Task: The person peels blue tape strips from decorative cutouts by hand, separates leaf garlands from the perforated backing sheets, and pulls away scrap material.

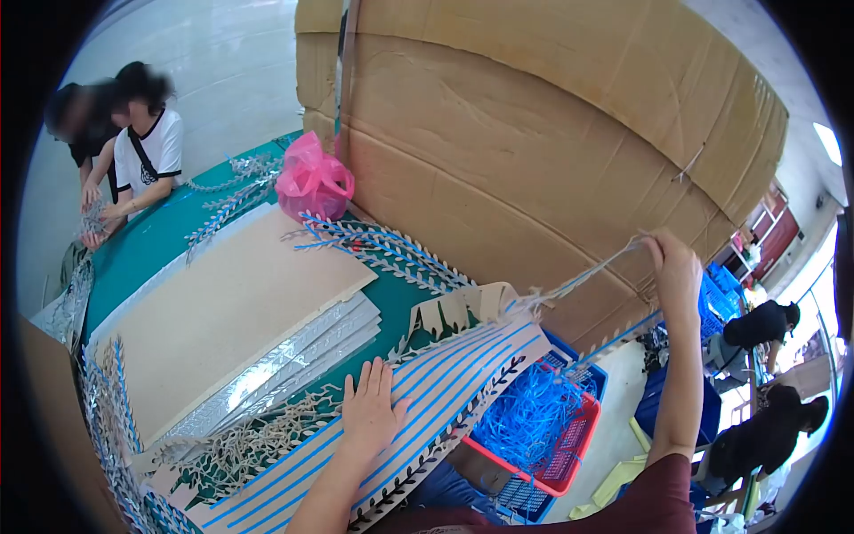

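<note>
My left hand (372, 416) lies flat with fingers stretched on a beige sheet with blue stripes (445, 378), which slants across the table. A row of dark leaf-shaped cut-outs runs along the sheet's near edge. Raised at the right, my right hand (673, 267) is closed on the end of a thin, pale strip (600, 267). The strip stretches from the sheet's far right end up to my fingers. Beyond the sheet lies a heap of pale leafy scraps (267, 445).
On the green table (213, 209) are stacked beige sheets (258, 303), leafy strips (382, 249) and a pink bag (313, 178). Cardboard (507, 160) stands behind. Below right, a red basket (569, 463) holds blue strands (529, 423). Other people work at far left and right.
</note>
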`<state>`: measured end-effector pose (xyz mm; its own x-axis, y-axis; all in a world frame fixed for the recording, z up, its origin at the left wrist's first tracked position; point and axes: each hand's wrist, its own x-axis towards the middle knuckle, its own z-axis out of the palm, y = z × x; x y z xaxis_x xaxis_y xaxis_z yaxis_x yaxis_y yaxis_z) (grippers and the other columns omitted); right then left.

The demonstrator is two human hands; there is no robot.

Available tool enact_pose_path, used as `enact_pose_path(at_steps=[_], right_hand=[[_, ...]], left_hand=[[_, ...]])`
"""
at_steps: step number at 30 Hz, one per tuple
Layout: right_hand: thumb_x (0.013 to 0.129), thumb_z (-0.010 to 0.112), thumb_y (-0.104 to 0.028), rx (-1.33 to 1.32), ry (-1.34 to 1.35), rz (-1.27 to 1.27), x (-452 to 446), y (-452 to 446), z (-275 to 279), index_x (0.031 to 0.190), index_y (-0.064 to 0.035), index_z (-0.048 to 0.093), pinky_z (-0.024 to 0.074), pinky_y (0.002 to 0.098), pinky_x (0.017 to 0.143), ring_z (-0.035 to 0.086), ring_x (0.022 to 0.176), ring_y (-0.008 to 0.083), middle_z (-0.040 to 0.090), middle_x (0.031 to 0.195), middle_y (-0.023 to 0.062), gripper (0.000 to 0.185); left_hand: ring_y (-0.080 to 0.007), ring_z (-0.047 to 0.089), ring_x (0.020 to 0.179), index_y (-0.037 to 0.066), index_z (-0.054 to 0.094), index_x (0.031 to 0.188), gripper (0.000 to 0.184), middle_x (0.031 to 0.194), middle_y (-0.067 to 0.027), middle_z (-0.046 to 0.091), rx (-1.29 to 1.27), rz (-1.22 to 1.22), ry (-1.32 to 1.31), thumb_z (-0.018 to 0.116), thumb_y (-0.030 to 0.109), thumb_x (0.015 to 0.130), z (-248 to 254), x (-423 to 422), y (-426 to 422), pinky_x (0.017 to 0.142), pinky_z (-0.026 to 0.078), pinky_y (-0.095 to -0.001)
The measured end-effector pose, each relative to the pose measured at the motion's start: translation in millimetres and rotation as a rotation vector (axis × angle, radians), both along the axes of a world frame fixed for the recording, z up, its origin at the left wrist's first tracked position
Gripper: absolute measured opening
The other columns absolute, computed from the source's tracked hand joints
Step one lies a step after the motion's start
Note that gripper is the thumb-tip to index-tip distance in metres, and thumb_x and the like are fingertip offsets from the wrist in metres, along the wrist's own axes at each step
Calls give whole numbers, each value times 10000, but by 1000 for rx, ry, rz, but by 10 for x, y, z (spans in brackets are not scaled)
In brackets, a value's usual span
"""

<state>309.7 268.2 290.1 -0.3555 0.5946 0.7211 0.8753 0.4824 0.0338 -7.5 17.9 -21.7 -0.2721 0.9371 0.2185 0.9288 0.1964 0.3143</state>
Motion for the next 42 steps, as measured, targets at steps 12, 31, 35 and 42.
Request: enact_pose_path(at_steps=[12,31,35,42], right_hand=[[951,685,-277,-612,-153,729,-1106,-1978,-1808,1011,-125,720,541,388,507,693,614,288,700,743,94,167],[1036,565,-472,-1436,1101,375,-1415,-381,-2712,982,7,705,517,315,729,630,804,177,679,876,73,502],[1013,627,-443,-1395,1252,471,-1609,-153,-2945,956,-46,695,509,280,677,604,749,125,644,822,29,406],[1023,624,-367,-1229,1634,244,-1695,185,-3208,913,-106,636,451,260,488,543,590,102,579,735,-10,284]], left_hand=[[-319,621,1145,-17,624,1175,445,1210,-215,657,48,-30,-733,564,396,1023,743,40,363,970,476,-431],[-128,548,508,-12,620,1178,425,749,-111,675,-362,-81,-1530,497,385,1086,602,146,873,476,413,-266],[-124,509,455,-30,622,1186,430,683,-92,647,-259,-43,-1561,486,367,1091,618,215,810,436,381,-265],[-123,502,426,-33,644,1087,387,608,-73,604,-251,56,-1527,483,319,1090,635,300,248,418,372,-269]])
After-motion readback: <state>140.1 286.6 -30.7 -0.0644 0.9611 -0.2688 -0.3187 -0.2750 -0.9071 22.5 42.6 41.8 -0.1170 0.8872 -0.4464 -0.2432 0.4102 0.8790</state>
